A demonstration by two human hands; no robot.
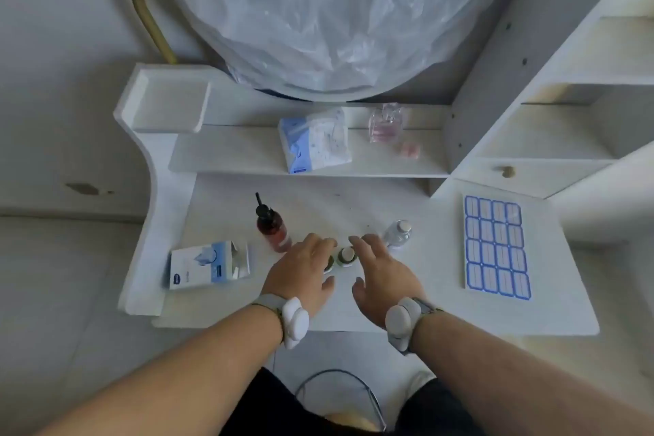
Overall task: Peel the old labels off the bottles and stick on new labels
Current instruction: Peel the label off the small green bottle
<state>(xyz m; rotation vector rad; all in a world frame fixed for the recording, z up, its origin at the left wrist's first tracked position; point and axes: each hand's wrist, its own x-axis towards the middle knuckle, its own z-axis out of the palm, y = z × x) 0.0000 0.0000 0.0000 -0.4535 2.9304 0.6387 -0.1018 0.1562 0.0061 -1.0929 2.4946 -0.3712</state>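
Left hand (300, 272), right hand (384, 272) flank small green bottle (346, 256); label sheet (495, 246) right

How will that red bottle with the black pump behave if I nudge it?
The red bottle looks tall and narrow, so it would probably tip rather than slide. Its smooth plastic may be slippery. It looks mostly full, so likely fairly heavy for its size.
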